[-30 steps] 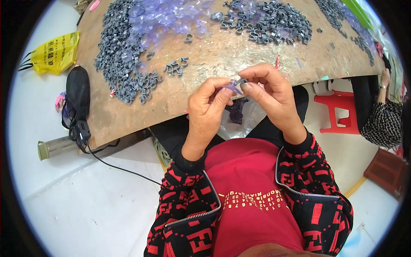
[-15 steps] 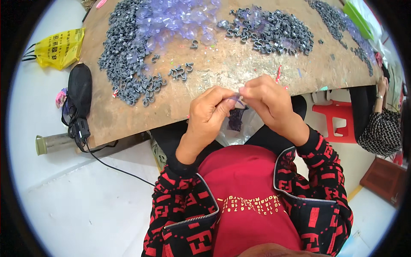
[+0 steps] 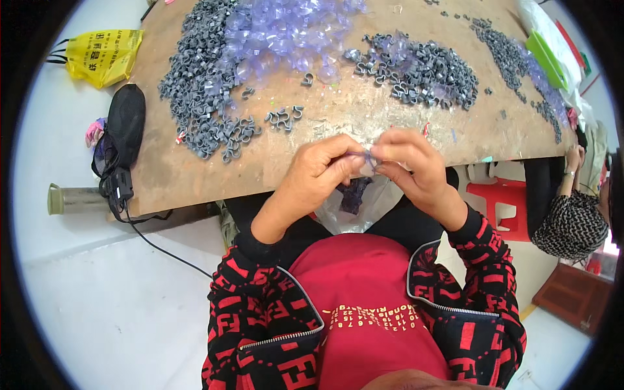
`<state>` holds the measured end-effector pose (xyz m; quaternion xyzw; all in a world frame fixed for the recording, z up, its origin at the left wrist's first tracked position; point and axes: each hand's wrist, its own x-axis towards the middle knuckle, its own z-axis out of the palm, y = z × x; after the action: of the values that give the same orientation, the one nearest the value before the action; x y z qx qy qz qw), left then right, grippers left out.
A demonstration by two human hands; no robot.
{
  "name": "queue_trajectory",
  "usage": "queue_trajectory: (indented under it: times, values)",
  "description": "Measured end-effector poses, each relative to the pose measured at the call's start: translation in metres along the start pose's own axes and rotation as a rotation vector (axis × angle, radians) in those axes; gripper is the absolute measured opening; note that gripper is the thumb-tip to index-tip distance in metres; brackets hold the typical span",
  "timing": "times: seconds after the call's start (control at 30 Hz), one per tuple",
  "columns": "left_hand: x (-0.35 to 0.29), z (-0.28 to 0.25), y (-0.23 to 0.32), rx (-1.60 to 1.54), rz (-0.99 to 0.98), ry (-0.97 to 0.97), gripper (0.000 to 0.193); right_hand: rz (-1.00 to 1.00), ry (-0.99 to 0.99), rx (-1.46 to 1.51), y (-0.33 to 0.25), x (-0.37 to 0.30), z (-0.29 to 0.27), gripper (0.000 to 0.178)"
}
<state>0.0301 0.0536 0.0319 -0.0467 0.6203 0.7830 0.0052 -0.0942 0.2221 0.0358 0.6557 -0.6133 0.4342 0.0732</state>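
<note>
Just above the table's near edge, my left hand (image 3: 318,170) and my right hand (image 3: 417,168) meet fingertip to fingertip. Between them they pinch a small translucent purple plastic piece (image 3: 368,158), mostly hidden by the fingers. A clear plastic bag (image 3: 338,218) rests on my lap below, with dark purple pieces (image 3: 353,195) in it. On the table beyond my left hand lie a few loose grey plastic clips (image 3: 284,118). A large heap of grey clips (image 3: 195,97) spreads at the left, beside a pile of translucent purple plastic pieces (image 3: 286,32).
Another grey clip heap (image 3: 429,71) lies right of centre on the wooden table (image 3: 325,130). A black pouch (image 3: 127,117) with a cable and a yellow bag (image 3: 104,57) are at the left. A co-worker's patterned sleeve (image 3: 569,224) and a red stool (image 3: 500,201) are at the right.
The view has shifted slightly, so the table sits lower in the picture. My fingers have changed their hold on the purple piece, and my right hand's fingers have lifted a little.
</note>
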Motion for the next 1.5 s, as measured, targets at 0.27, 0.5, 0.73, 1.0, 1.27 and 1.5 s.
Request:
queue_trajectory:
  times: [0.27, 0.5, 0.73, 1.0, 1.27, 1.5]
  values:
    - [0.007, -0.005, 0.001, 1.085, 0.632, 0.253, 0.019, 0.608, -0.042, 0.385, 0.009, 0.003, 0.004, 0.023]
    - [0.01, 0.0, -0.017, 0.595, 0.436, 0.256, 0.031, 0.489, -0.119, 0.028, 0.027, -0.017, 0.023, 0.018]
    - [0.021, 0.0, -0.039, 0.684, 0.343, 0.295, 0.033, 0.391, -0.044, -0.162, 0.035, -0.025, 0.038, 0.017]
    - [0.018, 0.007, -0.047, 0.751, 0.402, 0.313, 0.029, 0.4, -0.087, -0.044, 0.035, -0.028, 0.028, 0.02]
    - [0.02, 0.011, -0.052, 0.818, 0.438, 0.356, 0.028, 0.413, -0.057, -0.082, 0.035, -0.033, 0.031, 0.02]
    - [0.023, 0.009, -0.047, 0.896, 0.438, 0.325, 0.024, 0.436, -0.078, -0.014, 0.036, -0.027, 0.023, 0.019]
